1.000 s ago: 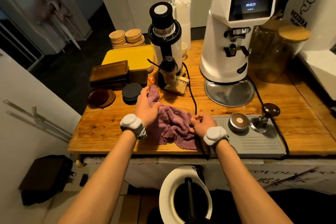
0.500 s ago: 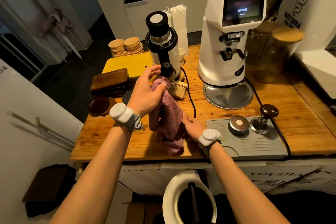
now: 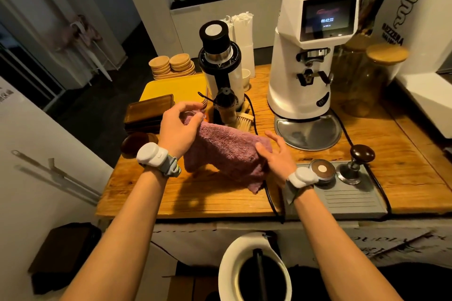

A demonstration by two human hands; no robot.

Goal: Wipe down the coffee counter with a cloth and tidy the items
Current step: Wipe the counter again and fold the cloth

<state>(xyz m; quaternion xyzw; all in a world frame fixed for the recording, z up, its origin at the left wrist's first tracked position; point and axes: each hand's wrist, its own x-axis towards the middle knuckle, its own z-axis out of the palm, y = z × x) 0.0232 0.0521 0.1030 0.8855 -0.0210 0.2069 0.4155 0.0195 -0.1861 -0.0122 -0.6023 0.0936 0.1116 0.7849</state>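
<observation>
A purple terry cloth (image 3: 226,151) is stretched in the air just above the wooden counter (image 3: 195,195), between both hands. My left hand (image 3: 179,127) grips its upper left corner with curled fingers, close to the small grinder (image 3: 221,68). My right hand (image 3: 277,156) holds the cloth's lower right end, thumb on top and fingers beneath. Part of the cloth hangs down toward the counter.
A large white grinder (image 3: 310,56) stands at the back right with a black cord (image 3: 267,193) running to the front edge. A grey tamping mat (image 3: 349,200) carries a tamper (image 3: 359,161). A brush (image 3: 243,121), wooden trays (image 3: 149,111), saucers (image 3: 171,65) and a glass jar (image 3: 381,66) crowd the back.
The cloth went from lying on the counter to being lifted by my left hand, and now both hands hold it spread out above the wood. My right hand rose off the counter.
</observation>
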